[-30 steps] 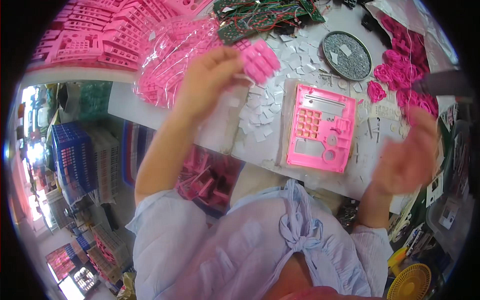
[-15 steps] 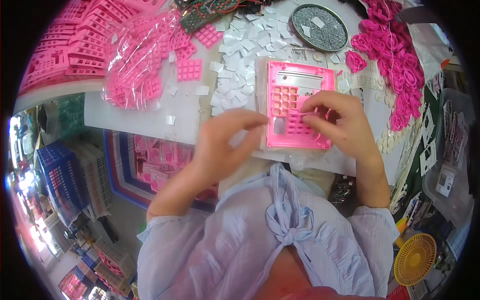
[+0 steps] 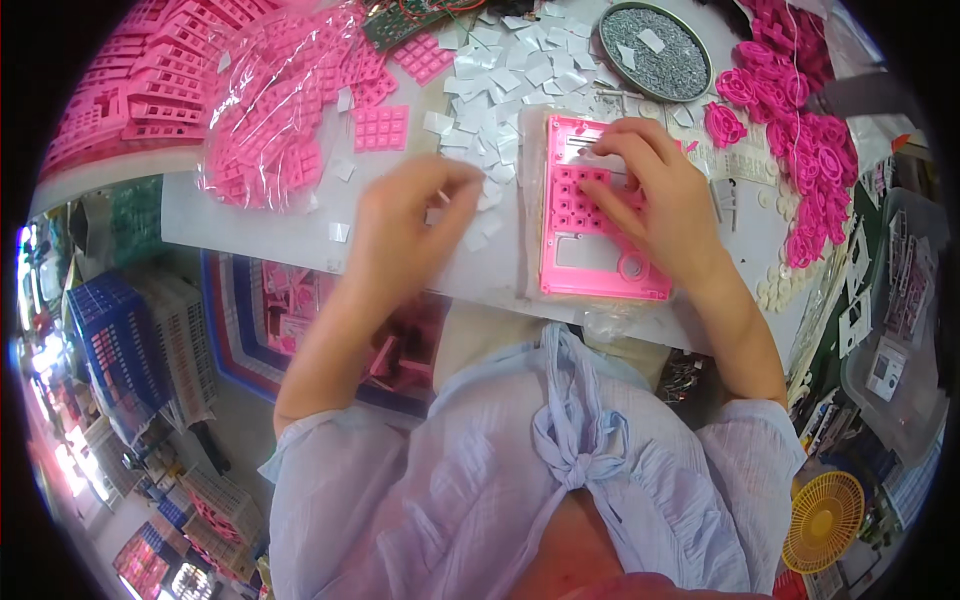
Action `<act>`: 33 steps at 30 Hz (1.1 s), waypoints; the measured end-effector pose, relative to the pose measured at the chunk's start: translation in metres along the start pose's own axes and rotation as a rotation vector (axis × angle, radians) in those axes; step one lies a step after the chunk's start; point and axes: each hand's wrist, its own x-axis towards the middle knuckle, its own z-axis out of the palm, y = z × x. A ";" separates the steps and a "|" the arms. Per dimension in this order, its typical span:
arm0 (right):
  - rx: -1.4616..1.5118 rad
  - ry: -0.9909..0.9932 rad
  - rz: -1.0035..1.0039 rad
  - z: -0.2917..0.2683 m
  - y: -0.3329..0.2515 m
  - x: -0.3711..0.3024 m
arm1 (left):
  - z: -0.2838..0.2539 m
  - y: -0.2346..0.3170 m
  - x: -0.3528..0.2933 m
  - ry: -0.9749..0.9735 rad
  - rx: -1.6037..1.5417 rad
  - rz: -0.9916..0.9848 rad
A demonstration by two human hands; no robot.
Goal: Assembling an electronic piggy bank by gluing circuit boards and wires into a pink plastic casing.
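A pink plastic casing (image 3: 552,270) lies on the table in front of me, with a slot at its top and a round hole low on the right. The pink rubber keypad (image 3: 572,200) sits over the casing's grid of square openings. My right hand (image 3: 660,195) is over the casing, its thumb touching the keypad and its curled fingers apart from the thumb, near the slot. Left of the casing, above the scattered white squares (image 3: 500,100), my left hand (image 3: 412,225) has thumb and fingertips together. Blur hides whatever they may hold.
A bag of pink keypads (image 3: 262,140) and a loose keypad (image 3: 380,128) lie at left, beside stacked pink casings (image 3: 160,75). A round tray of small grey parts (image 3: 655,55) stands at the back. Magenta pieces (image 3: 815,150) heap at right. A blue-and-white crate (image 3: 235,345) is below the table edge.
The keypad has moved up from the casing's lower part onto the grid, my right hand moving up with it. My left hand has drawn away from the casing to the left, its fingers closing together.
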 end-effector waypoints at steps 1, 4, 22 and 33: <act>-0.068 0.029 -0.085 -0.003 -0.004 -0.004 | -0.008 -0.002 0.007 0.016 0.084 0.013; -0.296 -0.141 -0.240 -0.003 -0.020 -0.022 | -0.038 -0.024 0.049 0.067 0.453 0.053; -0.382 -0.339 -0.205 0.010 -0.020 -0.038 | -0.052 -0.034 0.212 -0.718 1.441 0.625; 0.013 -0.026 -0.327 -0.002 -0.012 -0.024 | -0.117 -0.020 0.118 0.457 0.646 0.518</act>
